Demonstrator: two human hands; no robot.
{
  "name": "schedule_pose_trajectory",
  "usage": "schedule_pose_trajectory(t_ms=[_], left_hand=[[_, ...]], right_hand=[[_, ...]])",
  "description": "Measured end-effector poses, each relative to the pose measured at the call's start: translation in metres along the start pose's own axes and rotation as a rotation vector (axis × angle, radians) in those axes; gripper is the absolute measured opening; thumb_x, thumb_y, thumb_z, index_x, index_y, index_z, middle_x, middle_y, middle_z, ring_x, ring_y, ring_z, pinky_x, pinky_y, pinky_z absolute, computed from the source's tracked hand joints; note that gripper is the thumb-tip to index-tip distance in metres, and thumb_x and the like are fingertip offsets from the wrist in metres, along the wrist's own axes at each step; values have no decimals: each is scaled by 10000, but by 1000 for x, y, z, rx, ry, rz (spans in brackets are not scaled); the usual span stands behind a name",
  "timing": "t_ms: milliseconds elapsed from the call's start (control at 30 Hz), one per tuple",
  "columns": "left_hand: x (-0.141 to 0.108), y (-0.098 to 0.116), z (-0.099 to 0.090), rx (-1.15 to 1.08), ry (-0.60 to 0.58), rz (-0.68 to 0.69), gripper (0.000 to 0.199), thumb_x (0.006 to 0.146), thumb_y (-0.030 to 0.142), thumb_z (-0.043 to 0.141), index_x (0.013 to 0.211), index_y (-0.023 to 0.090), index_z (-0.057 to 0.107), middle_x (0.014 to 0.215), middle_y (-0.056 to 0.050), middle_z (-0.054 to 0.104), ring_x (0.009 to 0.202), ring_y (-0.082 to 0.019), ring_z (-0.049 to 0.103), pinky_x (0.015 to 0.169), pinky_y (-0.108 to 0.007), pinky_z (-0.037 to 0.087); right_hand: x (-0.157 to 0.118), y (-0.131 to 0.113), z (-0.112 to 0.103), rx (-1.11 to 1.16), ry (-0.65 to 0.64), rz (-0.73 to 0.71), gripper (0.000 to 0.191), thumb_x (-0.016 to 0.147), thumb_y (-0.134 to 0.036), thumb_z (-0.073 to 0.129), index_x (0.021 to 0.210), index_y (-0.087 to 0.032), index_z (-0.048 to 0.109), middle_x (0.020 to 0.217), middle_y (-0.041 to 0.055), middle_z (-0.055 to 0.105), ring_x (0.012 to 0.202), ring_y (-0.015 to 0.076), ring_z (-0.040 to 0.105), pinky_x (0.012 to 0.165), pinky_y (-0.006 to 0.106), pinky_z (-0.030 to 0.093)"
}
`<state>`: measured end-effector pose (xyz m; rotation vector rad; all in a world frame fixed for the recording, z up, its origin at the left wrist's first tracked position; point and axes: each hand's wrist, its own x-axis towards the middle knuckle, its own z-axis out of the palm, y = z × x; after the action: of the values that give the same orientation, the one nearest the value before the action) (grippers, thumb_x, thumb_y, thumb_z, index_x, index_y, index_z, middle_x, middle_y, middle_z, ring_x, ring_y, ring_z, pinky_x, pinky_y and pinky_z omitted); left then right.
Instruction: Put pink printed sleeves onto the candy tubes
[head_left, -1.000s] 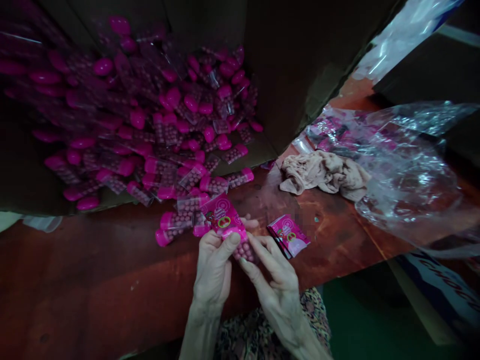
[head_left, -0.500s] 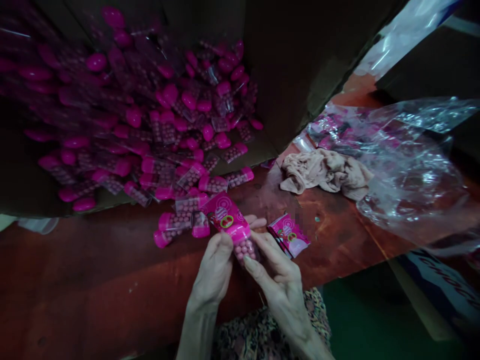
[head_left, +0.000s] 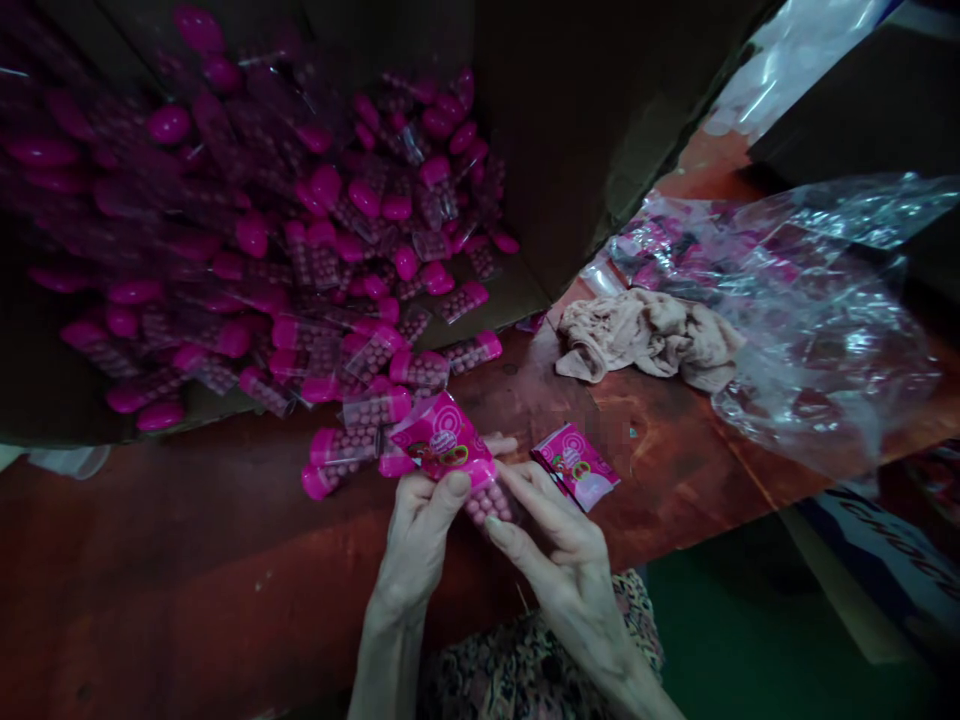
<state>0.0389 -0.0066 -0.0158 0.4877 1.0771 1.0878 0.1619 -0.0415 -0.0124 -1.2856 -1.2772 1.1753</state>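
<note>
Our left hand (head_left: 412, 540) and right hand (head_left: 562, 560) both have a closed grip on a clear tube of pink beads (head_left: 450, 450), which has a printed pink label and is held just above the counter (head_left: 187, 520). A heap of matching tubes (head_left: 300, 270) fills a cardboard carton (head_left: 592, 130) and spills onto the counter beside our left hand, while a printed pink sachet (head_left: 576, 466) lies just right of our right hand. Farther right are a crumpled beige cloth (head_left: 649, 340) and a clear plastic bag (head_left: 817, 340) over pink packets (head_left: 660, 255).
</note>
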Motion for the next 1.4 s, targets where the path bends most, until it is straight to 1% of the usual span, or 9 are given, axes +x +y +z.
schedule_pose_trajectory(t_ms=[100,200,367,467,700,867,1033,1200,1400], left_hand=[[1,2,-3,60,-212,20,360,699,493,659,749,144,737,971,-138,715,1077,-315,568,977,-420,370],[2,1,1,17,-288,3,359,746,483,614,817,155,741,1017,-132,704,1102,-305,555,980,-409,372],[3,-1,14,-68,1,79,158,700,301,706,806,186,729,875,-71,736,938,-249,641,908,-378,436],[3,-3,17,-47,92,119,108,676,253,727,763,188,727,794,-53,739,824,-223,668,857,-364,467],[2,-2,13,81,25,255,234,677,401,711,761,186,752,798,-84,735,890,-260,648,868,-371,459],[2,1,8,169,-42,157,149,660,306,736,739,182,754,829,-74,736,846,-239,646,829,-338,469],[0,-2,10,112,11,3,143,629,289,758,728,185,753,749,-52,734,607,-170,627,643,-289,491],[-4,-2,20,-11,11,31,249,739,403,655,852,202,748,745,-48,723,682,-168,632,687,-278,485],[-11,-14,26,4,203,-25,165,693,330,711,672,167,713,530,12,631,465,-93,523,485,-199,415]], right_hand=[[-2,-2,-4,140,-26,81,337,849,-189,582,1172,-281,612,1020,24,609,995,189,580,858,313,502],[-3,-3,-4,104,-15,69,351,851,-173,577,1183,-286,599,1035,20,601,1013,183,571,876,302,488],[-2,0,-1,-123,44,-48,344,872,-149,530,1196,-255,574,969,38,578,899,171,581,790,286,509],[-1,0,1,-177,44,-89,350,882,-130,500,1208,-247,555,964,50,567,883,173,586,764,285,522],[-4,-6,4,-183,46,-152,412,866,-66,493,1233,-250,529,985,60,550,913,169,578,796,279,518],[-10,-6,6,-167,72,-126,376,866,-58,478,1198,-214,557,991,73,554,926,177,583,781,277,519],[-14,-1,6,-84,126,-35,349,856,-114,535,1180,-239,560,1041,55,590,958,180,600,826,294,516],[-12,2,5,78,126,121,314,859,-181,568,1160,-271,562,1081,26,609,970,173,622,850,293,519],[-13,5,10,158,188,149,296,835,-173,596,1104,-298,603,1063,2,634,954,157,631,841,261,515]])
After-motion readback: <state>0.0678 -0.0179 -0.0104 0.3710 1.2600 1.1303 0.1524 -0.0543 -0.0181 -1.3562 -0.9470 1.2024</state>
